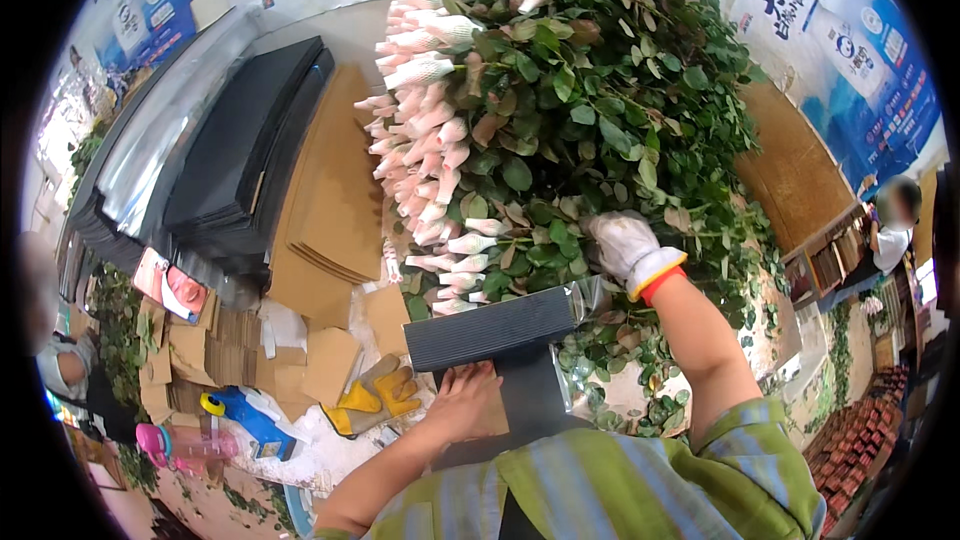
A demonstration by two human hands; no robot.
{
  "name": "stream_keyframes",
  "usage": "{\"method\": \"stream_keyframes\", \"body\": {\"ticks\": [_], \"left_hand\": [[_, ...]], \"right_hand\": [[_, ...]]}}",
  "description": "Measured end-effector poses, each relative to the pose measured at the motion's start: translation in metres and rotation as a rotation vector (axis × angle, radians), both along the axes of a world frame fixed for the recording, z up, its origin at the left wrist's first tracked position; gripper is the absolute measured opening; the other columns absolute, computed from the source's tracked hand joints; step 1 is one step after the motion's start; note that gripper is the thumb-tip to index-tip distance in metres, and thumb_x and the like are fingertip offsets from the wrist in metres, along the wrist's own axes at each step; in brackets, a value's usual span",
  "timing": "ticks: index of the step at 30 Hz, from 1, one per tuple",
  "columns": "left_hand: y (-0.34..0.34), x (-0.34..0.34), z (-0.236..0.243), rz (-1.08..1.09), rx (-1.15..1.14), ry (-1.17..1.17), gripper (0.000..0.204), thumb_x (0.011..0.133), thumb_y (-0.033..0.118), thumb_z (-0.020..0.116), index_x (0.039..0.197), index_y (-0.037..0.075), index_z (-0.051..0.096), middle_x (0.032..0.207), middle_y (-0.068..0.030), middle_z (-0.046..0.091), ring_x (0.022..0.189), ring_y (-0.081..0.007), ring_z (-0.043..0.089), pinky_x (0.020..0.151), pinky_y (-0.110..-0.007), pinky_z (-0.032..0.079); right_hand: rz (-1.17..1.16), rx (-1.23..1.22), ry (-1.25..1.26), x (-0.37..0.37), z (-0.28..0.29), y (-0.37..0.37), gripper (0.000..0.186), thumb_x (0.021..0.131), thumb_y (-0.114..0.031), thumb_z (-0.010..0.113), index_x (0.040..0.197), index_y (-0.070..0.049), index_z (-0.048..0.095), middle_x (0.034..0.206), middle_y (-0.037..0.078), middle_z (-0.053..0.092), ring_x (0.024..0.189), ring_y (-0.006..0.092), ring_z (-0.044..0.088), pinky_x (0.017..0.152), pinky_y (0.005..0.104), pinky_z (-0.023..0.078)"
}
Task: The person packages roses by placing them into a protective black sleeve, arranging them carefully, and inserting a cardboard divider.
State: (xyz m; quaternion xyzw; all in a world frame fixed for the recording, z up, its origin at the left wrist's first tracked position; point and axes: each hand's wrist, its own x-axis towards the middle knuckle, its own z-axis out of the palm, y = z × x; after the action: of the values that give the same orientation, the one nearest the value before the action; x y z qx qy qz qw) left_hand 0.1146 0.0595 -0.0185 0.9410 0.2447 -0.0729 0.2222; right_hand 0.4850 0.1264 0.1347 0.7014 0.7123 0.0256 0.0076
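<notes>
Gloved right hand (625, 245) closes its fingers among rose stems (560, 130) heaped on the worktop (300, 460); bare left hand (462, 400) lies flat, fingers spread, steadying dark wrapping sheet (500, 335) just beside the heap.

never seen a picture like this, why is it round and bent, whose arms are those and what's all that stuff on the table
A wide fisheye camera worn on a person's head took this one picture, looking down, so straight edges bend. The arms are that person's own. The right hand, in a white glove, reaches into a big pile of roses whose buds wear white net sleeves. The bare left hand rests flat on dark wrapping sheets. Nearby lie cardboard pieces, a stack of black sheets and yellow gloves.
</notes>
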Motion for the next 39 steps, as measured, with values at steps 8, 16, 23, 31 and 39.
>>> {"method": "stream_keyframes", "body": {"ticks": [8,16,23,31,39], "left_hand": [[-0.007,-0.032,-0.013,0.007,-0.247,-0.352,0.049,0.084,0.025,0.074,0.127,0.007,0.061,0.144,-0.0139,0.05,0.138,-0.035,0.041,0.113,-0.045,0.036],[-0.012,-0.029,0.013,0.413,-0.656,-0.397,0.04,0.084,0.013,0.066,0.124,0.01,0.063,0.122,-0.0178,0.064,0.117,-0.0362,0.058,0.098,-0.039,0.047],[-0.005,-0.051,0.014,0.382,-0.683,-0.389,0.053,0.077,0.02,0.076,0.126,0.007,0.061,0.116,-0.0201,0.065,0.108,-0.0338,0.062,0.093,-0.039,0.049],[-0.013,-0.034,0.023,0.394,-0.487,-0.388,0.037,0.075,0.01,0.078,0.111,0.009,0.068,0.104,-0.0143,0.066,0.096,-0.036,0.064,0.085,-0.039,0.052],[-0.012,-0.041,0.021,0.306,-0.537,-0.459,0.048,0.072,-0.007,0.072,0.116,0.011,0.067,0.11,-0.0116,0.064,0.104,-0.0324,0.061,0.088,-0.039,0.052]], "right_hand": [[0.163,0.584,-0.08,-0.034,0.13,-0.106,0.032,0.07,-0.007,0.072,0.1,-0.006,0.06,0.09,0.015,0.064,0.076,0.0368,0.062,0.072,0.0468,0.051],[0.167,0.17,0.205,-0.065,0.04,-0.202,0.032,0.078,-0.013,0.068,0.11,-0.006,0.063,0.083,0.014,0.065,0.081,0.0323,0.066,0.074,0.0451,0.054],[0.422,-0.079,0.537,-0.094,0.038,-0.13,0.031,0.088,-0.028,0.066,0.111,-0.007,0.068,0.092,0.011,0.073,0.079,0.0316,0.07,0.075,0.0379,0.058],[0.504,-0.35,0.178,-0.15,-0.058,-0.077,0.031,0.078,-0.015,0.062,0.108,-0.006,0.065,0.074,0.014,0.068,0.067,0.0339,0.068,0.06,0.044,0.054],[0.278,-0.039,0.478,-0.111,0.103,-0.107,0.041,0.078,-0.01,0.064,0.119,-0.008,0.063,0.081,0.014,0.069,0.068,0.031,0.068,0.061,0.0388,0.056]]}}
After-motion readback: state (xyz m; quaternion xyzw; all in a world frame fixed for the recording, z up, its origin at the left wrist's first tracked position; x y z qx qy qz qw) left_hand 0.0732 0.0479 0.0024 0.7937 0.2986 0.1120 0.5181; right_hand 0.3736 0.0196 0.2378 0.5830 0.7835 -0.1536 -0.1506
